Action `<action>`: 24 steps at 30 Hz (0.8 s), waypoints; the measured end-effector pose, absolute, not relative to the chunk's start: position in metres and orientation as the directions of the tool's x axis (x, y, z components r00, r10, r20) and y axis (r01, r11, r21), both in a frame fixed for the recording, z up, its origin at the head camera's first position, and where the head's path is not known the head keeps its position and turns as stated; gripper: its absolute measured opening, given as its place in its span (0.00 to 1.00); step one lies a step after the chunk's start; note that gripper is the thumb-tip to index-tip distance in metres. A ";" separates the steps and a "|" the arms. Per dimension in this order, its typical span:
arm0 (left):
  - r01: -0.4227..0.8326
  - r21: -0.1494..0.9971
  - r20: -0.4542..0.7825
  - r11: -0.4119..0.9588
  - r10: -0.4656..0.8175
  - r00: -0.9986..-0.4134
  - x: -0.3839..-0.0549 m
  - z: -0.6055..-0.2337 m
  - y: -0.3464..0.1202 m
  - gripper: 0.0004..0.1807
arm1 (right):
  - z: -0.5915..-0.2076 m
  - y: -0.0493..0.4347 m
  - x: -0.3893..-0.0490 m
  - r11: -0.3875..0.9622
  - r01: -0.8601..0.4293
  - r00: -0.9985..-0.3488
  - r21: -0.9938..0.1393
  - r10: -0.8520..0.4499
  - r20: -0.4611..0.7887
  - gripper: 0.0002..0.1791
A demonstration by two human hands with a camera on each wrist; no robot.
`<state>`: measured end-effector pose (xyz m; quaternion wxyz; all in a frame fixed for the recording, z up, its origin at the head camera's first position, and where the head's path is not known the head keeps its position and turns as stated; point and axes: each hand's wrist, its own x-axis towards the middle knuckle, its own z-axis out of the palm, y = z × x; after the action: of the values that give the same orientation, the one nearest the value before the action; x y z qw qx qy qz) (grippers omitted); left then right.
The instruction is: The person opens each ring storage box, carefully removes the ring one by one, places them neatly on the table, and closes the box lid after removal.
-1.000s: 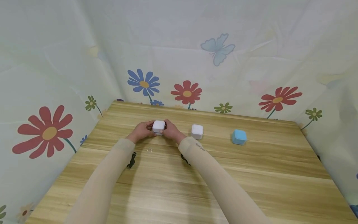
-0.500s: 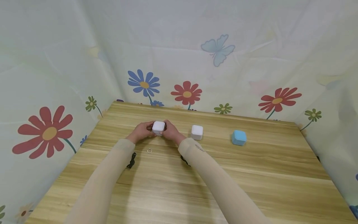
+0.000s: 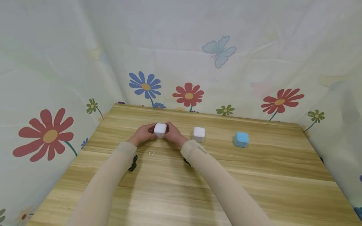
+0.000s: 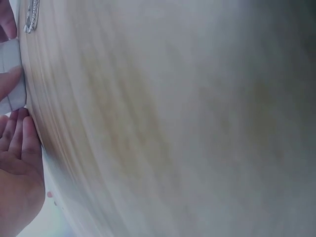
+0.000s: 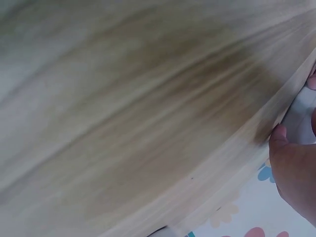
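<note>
In the head view both hands are at a small white ring box (image 3: 160,130) on the left part of the table. The left hand (image 3: 143,133) grips its left side, while the right hand (image 3: 174,134) pinches it from the right. A thumb crosses the front of the box, whose seam shows in the left wrist view. The box looks closed, and its far side is hidden. Just in front of it lies a silver ring (image 3: 151,153), with a sparkling band (image 4: 32,15) seen from the left wrist.
To the right of the hands stands a second white box (image 3: 199,134), close to the right forearm. Farther right is a light blue box (image 3: 241,139). The wooden table (image 3: 271,179) ends at a flower-printed cloth (image 3: 169,47) behind.
The hands keep their hold on the white box in the same place. Only the head view has tilted up a little.
</note>
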<state>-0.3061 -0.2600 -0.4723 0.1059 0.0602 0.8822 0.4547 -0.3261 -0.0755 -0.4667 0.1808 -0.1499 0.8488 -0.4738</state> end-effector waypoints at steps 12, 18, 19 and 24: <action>0.015 0.821 -0.142 0.571 0.230 -0.963 -0.308 -0.474 -0.262 0.43 | -0.463 -0.072 -0.322 0.452 -0.074 -0.894 -0.889 -0.425 -0.142 0.36; 0.015 0.806 -0.149 0.591 0.229 -0.962 -0.307 -0.474 -0.263 0.44 | -0.458 -0.069 -0.318 0.458 -0.055 -0.888 -0.887 -0.429 -0.166 0.41; 0.015 0.807 -0.151 0.591 0.231 -0.961 -0.307 -0.474 -0.263 0.44 | -0.458 -0.068 -0.318 0.456 -0.049 -0.887 -0.889 -0.430 -0.172 0.42; 0.016 0.821 -0.146 0.570 0.237 -0.960 -0.307 -0.473 -0.263 0.44 | -0.453 -0.067 -0.320 0.468 -0.031 -0.886 -0.883 -0.421 -0.192 0.42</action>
<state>-0.3075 -0.2630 -0.4726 0.1207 0.0723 0.8779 0.4578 -0.3195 -0.0669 -0.4533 0.1959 -0.1357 0.8340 -0.4977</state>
